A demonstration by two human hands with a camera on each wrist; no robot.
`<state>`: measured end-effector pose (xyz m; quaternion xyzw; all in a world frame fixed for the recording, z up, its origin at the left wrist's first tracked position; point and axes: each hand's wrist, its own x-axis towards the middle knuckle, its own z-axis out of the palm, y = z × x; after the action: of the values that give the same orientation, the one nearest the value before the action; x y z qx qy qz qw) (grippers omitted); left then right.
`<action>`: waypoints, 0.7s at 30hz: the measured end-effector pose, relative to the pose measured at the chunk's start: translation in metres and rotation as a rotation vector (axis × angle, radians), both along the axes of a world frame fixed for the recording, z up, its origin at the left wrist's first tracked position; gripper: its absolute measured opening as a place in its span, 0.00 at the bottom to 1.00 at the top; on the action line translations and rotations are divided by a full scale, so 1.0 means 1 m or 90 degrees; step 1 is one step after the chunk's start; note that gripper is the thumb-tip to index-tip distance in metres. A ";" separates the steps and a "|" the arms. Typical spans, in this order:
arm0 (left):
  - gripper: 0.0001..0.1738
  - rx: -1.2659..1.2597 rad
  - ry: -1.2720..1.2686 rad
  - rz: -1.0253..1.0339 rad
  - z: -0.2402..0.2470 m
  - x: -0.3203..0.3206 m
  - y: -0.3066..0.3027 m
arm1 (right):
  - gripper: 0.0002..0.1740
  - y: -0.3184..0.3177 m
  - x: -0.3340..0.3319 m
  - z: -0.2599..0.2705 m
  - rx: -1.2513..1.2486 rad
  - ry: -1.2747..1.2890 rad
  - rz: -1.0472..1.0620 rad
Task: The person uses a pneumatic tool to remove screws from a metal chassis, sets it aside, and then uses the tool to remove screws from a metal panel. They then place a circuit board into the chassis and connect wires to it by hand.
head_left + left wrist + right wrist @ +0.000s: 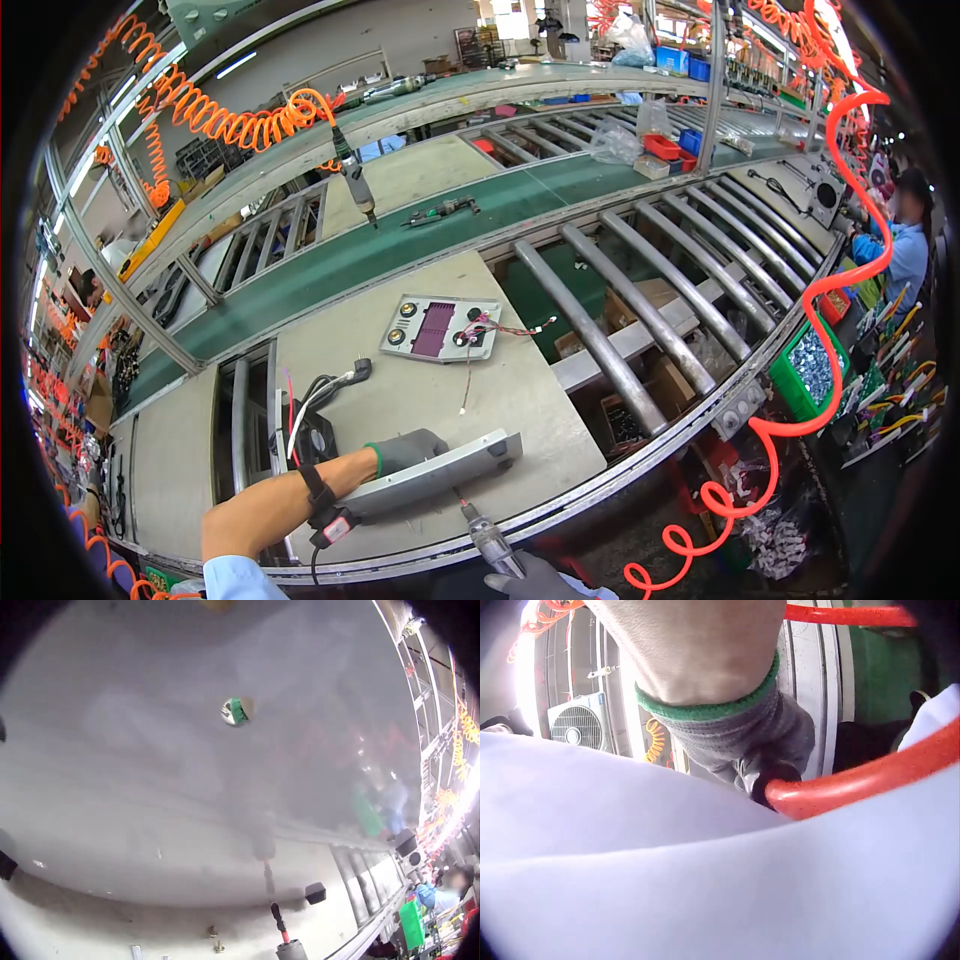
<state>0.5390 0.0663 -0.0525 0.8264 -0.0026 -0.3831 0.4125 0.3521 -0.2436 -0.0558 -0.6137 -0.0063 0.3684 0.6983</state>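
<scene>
A grey metal panel [440,475] stands tilted on the pale board at the front of the bench. My left hand [408,452], in a grey glove with a green cuff, holds it from the far side, its fingertips partly hidden. The panel's grey face [187,780] with a round hole fills most of the left wrist view. My gloved right hand [535,580] grips a power screwdriver [490,540], its bit pointing at the panel's lower edge. In the right wrist view the right glove [742,739] wraps the tool end beside a red air hose [855,776].
Loose brass screws [219,947] lie near the panel. Further back are a control plate [440,328] with wires and a black plug [361,369]. Metal rollers [590,335] run to the right. A coiled orange hose [775,430] hangs at right; another screwdriver [355,180] hangs above the green belt.
</scene>
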 end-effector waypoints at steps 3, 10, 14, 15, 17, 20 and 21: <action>0.13 0.021 -0.011 -0.017 -0.002 0.000 0.000 | 0.16 0.002 0.000 0.001 -0.004 0.029 0.007; 0.22 0.081 -0.030 -0.096 0.000 0.004 0.002 | 0.14 0.010 0.000 0.007 -0.015 0.113 0.006; 0.21 0.130 -0.072 -0.144 0.010 0.004 -0.004 | 0.15 0.017 -0.001 0.007 -0.044 0.103 0.008; 0.21 0.095 -0.053 -0.125 0.011 0.003 -0.004 | 0.16 0.019 -0.002 0.005 -0.060 0.107 0.011; 0.22 0.114 -0.038 -0.114 0.005 0.004 -0.003 | 0.16 0.018 -0.001 0.013 -0.074 0.107 0.017; 0.23 0.107 -0.056 -0.123 -0.002 0.009 0.002 | 0.15 0.022 -0.005 0.003 -0.080 0.069 -0.003; 0.23 0.100 -0.060 -0.105 -0.001 0.008 0.002 | 0.17 0.021 -0.003 0.001 -0.080 0.087 0.020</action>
<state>0.5473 0.0681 -0.0532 0.8702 -0.0599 -0.3754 0.3133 0.3488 -0.2224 -0.0544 -0.6295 0.0549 0.4197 0.6516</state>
